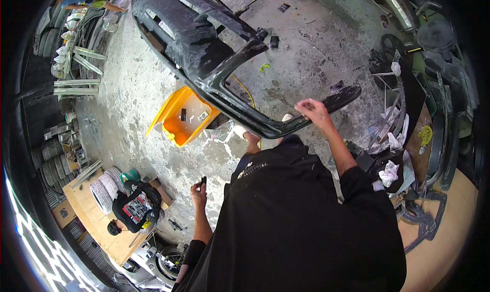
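I am standing over a black car bumper (204,47) that is lying on the concrete floor (306,62), and I am working along its near edge. My right hand (312,111) is reaching forward and pressing on the bumper's rim near its right end, fingers curled around something small and pale, perhaps a scrap of abrasive or cloth; it is too small for me to be sure. My left hand (199,194) is hanging low by my side, closed on a small dark object (203,180) pinched upright between the fingertips; I cannot tell what it is.

I am judging this to be a surface-work step on the bumper's edge, rubbing or cleaning the rim, with most of the long piece not yet reached by my hand. The next move is calling for steady pressure along the curve of the rim without letting the bumper rock, since it is resting loosely with one edge just beside my feet (250,136). I would need to shift my stance to follow the edge leftward.

A yellow plastic bin (181,121) is lying tipped just beside the bumper's underside. Another person in a black printed shirt (133,208) is crouching well apart at lower left, beside a wooden tabletop (97,225). Rags and parts (390,172) are piled at my right.
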The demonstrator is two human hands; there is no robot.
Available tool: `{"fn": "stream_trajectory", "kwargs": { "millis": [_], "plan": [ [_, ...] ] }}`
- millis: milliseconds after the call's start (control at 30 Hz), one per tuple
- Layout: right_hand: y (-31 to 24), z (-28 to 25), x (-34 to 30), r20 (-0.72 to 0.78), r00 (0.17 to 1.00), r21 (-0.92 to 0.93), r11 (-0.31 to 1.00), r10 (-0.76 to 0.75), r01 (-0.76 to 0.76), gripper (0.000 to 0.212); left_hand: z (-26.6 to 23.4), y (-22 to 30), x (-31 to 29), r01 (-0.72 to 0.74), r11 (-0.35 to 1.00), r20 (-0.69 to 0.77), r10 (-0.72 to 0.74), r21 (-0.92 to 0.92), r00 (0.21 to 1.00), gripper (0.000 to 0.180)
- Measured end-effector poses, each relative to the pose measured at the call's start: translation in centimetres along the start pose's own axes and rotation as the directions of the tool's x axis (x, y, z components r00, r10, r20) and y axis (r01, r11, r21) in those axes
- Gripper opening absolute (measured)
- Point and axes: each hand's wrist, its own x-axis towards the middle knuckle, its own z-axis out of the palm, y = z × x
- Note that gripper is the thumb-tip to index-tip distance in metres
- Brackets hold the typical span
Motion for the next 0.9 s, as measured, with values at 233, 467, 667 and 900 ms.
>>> {"fn": "stream_trajectory", "kwargs": {
  "millis": [233, 467, 667, 900],
  "plan": [
    [3.7, -5.8, -5.0, -0.331, 0.939, 0.069, 0.995, 0.092, -0.074, 0.028, -0.5, 1.5, -0.4, 0.009, 1.0, -0.083, -0.009, 0.002, 0.996, 0.032],
    [1.9, -6.1, -1.9, -0.242, 0.967, -0.048, 0.995, 0.075, -0.089, 0.031, 2.0, 1.8, -0.9, -0.011, 0.994, -0.215, -0.012, -0.107, 0.977, 0.024],
    [-6.6, 0.4, 0.1, -0.082, 0.993, -0.219, 0.974, -0.08, 0.06, 0.032, 5.1, -3.4, -4.9, 0.07, 0.981, -0.309, -0.125, -0.182, 0.943, 0.026],
    [-7.8, 9.3, -1.1, 0.055, 0.983, -0.322, 0.929, -0.176, 0.184, 0.032, 8.8, -14.6, -11.8, 0.075, 0.979, -0.406, -0.147, -0.188, 0.902, 0.028]
  ]
}}
